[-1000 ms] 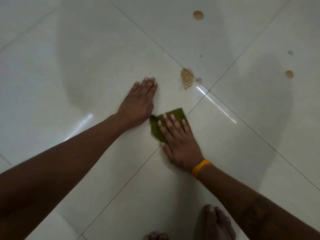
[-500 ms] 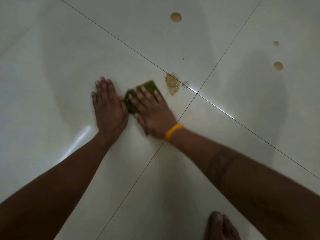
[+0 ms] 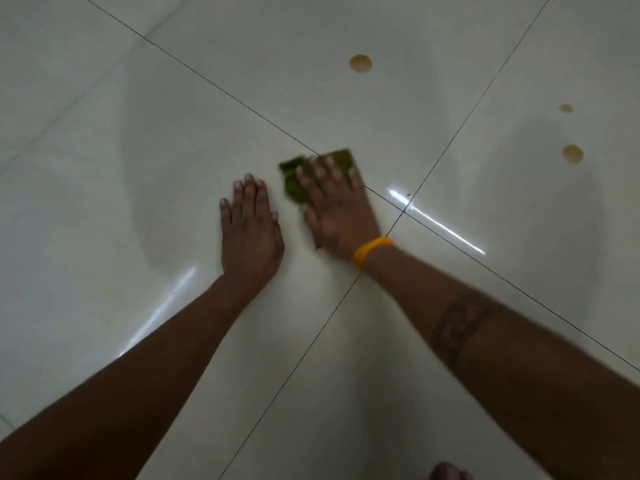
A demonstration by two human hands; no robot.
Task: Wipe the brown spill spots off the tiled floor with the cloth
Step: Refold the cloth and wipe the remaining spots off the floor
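Our right hand point(image 3: 337, 209), fingers spread, presses the green cloth point(image 3: 341, 161) flat just left of the tile joints' crossing; soft and light, it needs palm pressure. Left hand point(image 3: 251, 230) braces flat, fingers together.

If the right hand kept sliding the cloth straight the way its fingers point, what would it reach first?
The right hand points up the frame; beyond the cloth lies bare tile, then probably the round brown spot.
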